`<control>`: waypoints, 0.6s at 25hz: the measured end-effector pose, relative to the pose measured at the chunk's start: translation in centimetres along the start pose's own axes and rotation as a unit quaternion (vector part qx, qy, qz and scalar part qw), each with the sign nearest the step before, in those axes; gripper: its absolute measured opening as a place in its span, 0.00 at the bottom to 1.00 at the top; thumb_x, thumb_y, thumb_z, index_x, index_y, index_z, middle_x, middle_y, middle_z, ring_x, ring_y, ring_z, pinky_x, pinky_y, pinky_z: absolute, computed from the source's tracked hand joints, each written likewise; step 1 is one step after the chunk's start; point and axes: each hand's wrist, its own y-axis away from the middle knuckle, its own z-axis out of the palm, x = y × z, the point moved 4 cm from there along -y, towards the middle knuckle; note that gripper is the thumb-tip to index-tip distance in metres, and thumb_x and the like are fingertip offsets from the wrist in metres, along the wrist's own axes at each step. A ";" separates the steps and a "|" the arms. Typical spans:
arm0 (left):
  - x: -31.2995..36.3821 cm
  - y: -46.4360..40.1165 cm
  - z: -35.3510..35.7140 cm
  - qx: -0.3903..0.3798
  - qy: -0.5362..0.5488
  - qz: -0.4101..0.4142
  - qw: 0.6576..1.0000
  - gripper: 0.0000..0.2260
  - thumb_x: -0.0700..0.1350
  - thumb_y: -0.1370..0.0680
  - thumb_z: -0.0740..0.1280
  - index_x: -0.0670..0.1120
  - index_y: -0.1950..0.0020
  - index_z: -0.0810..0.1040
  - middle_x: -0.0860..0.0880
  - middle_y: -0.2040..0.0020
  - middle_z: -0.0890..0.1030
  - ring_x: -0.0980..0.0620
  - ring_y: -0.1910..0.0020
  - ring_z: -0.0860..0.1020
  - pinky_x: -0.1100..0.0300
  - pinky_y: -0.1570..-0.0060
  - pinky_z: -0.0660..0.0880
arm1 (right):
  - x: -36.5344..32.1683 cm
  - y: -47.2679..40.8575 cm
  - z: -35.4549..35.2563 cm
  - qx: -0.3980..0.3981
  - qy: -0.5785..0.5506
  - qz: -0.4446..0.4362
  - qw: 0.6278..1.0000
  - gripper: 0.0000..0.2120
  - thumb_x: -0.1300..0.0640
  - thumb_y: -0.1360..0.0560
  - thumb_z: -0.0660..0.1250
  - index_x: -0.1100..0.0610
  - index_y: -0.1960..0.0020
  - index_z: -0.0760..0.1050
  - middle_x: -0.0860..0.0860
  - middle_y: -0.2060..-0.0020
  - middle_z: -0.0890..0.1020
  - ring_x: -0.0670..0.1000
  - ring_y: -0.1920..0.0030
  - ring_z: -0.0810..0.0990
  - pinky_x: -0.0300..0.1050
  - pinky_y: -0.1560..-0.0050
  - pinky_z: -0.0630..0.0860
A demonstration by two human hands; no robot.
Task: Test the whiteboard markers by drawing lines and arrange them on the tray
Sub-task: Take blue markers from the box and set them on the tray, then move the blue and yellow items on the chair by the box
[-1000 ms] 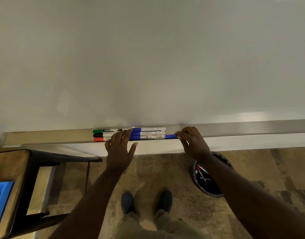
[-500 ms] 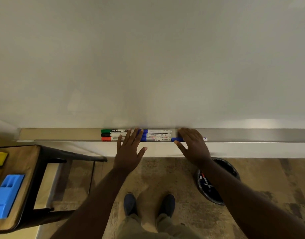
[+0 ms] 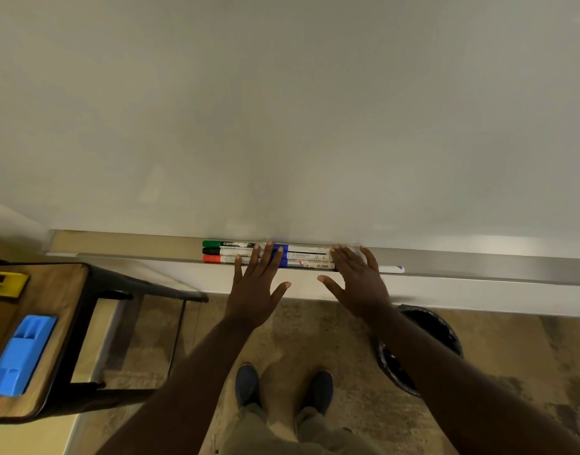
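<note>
Whiteboard [image 3: 282,110] above; metal tray [image 3: 478,262] along lower edge. On tray, left of centre: green-capped marker [image 3: 223,244] nearest board, black-capped marker [image 3: 221,251] in front, red-capped marker [image 3: 216,259] at tray lip, laid parallel and touching. Blue-capped markers [image 3: 306,256] end-to-end right of these. White marker with blue tip [image 3: 392,269] farther right on tray lip. Left hand [image 3: 254,290] released, straight fingers resting on markers. Right hand [image 3: 359,284] released, fingers flat over marker ends. Desk [image 3: 52,290] left of tray, carrying blue eraser [image 3: 19,356]. Bin [image 3: 423,339] below tray, on floor.

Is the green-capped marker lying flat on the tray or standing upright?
Lying flat: the green-capped marker lies lengthwise on the tray, parallel to the whiteboard's edge.
</note>
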 end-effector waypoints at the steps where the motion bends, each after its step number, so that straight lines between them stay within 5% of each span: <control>1: 0.0 0.0 0.0 0.002 -0.001 -0.002 1.000 0.32 0.66 0.22 0.43 0.53 0.23 0.41 0.51 0.22 0.41 0.46 0.23 0.41 0.43 0.30 0.37 | 0.0 0.0 0.0 0.002 0.000 -0.003 1.000 0.35 0.34 0.23 0.48 0.57 0.28 0.66 0.54 0.30 0.71 0.50 0.27 0.66 0.53 0.25 0.48; 9: 0.3 0.4 -0.5 0.012 0.001 -0.009 1.000 0.32 0.66 0.21 0.45 0.53 0.23 0.40 0.49 0.22 0.44 0.45 0.23 0.44 0.42 0.29 0.40 | 0.3 0.3 -0.5 0.057 -0.010 -0.002 0.998 0.29 0.38 0.22 0.51 0.56 0.32 0.71 0.53 0.36 0.77 0.53 0.33 0.72 0.58 0.29 0.60; 15: -1.8 2.4 -3.3 0.021 0.016 -0.049 0.998 0.31 0.65 0.20 0.46 0.53 0.22 0.41 0.53 0.22 0.41 0.51 0.23 0.37 0.43 0.26 0.38 | -4.6 -1.5 -2.0 0.104 -0.052 -0.135 0.984 0.24 0.43 0.23 0.58 0.57 0.34 0.73 0.54 0.39 0.79 0.55 0.38 0.75 0.57 0.36 0.69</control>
